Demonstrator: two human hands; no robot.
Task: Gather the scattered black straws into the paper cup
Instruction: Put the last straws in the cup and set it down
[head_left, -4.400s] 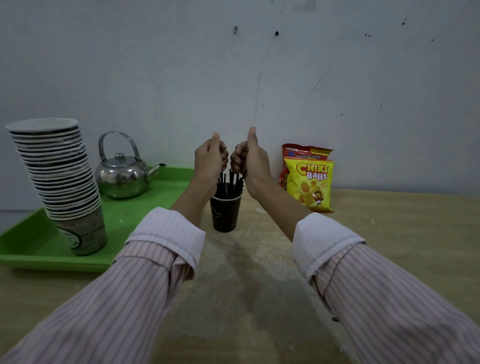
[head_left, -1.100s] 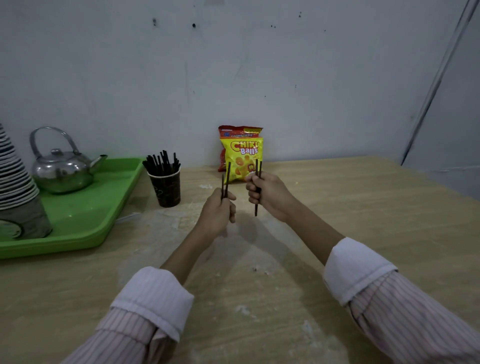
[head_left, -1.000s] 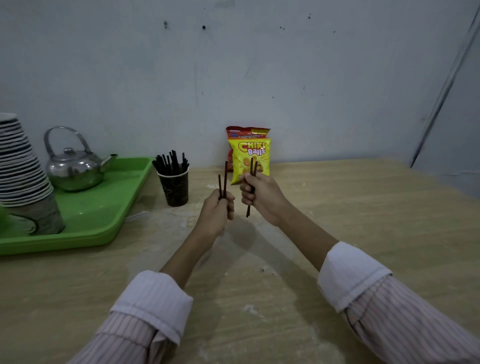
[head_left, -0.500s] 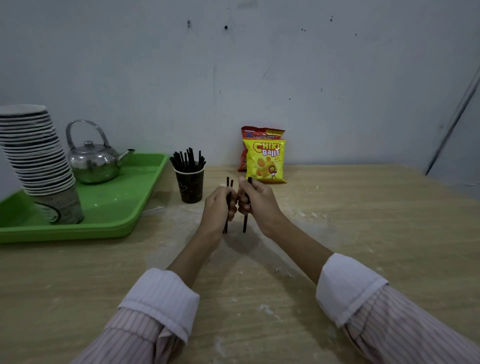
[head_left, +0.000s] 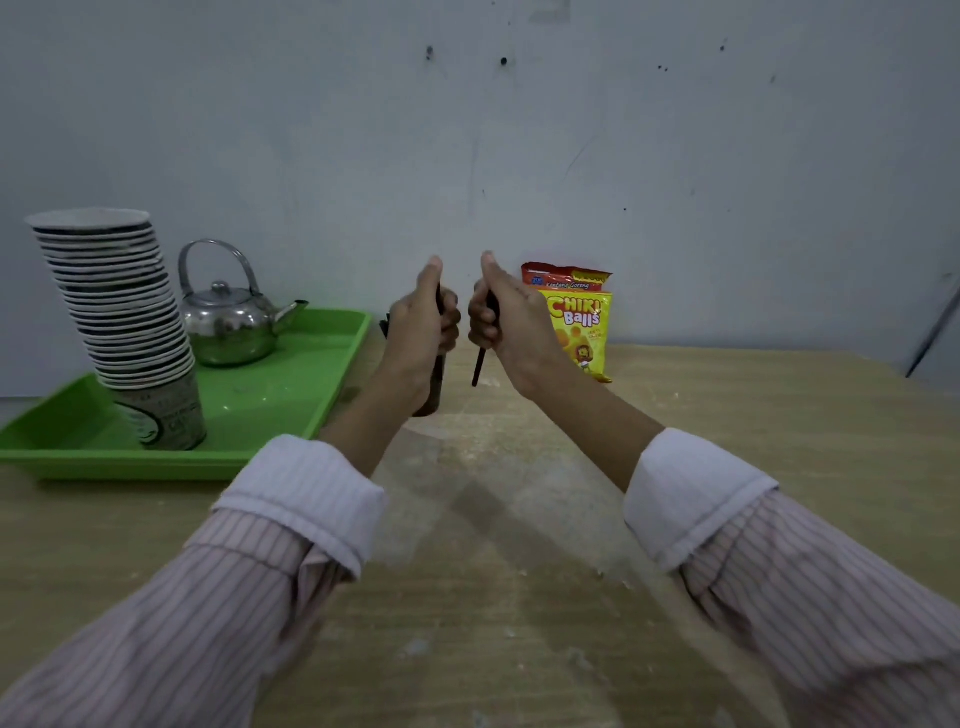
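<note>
My left hand (head_left: 421, 327) is raised in front of the dark paper cup (head_left: 434, 387), which is mostly hidden behind it; only the cup's lower right side shows. The left hand's fingers are curled round black straws, seen as a dark strip by the thumb. My right hand (head_left: 506, 317) is just right of the left one and grips a black straw (head_left: 478, 366) whose lower end sticks out below the fist. A few straw tips (head_left: 384, 326) in the cup peek out left of my left hand. Both thumbs point up.
A green tray (head_left: 291, 410) at the left holds a tall leaning stack of paper cups (head_left: 119, 312) and a metal kettle (head_left: 228, 322). Yellow and red snack bags (head_left: 576, 322) stand against the wall right of my hands. The wooden table (head_left: 519, 571) is dusty.
Both hands have risen from the table and moved forward to the cup with their straws. My left hand now covers the cup. The view has shifted left.
</note>
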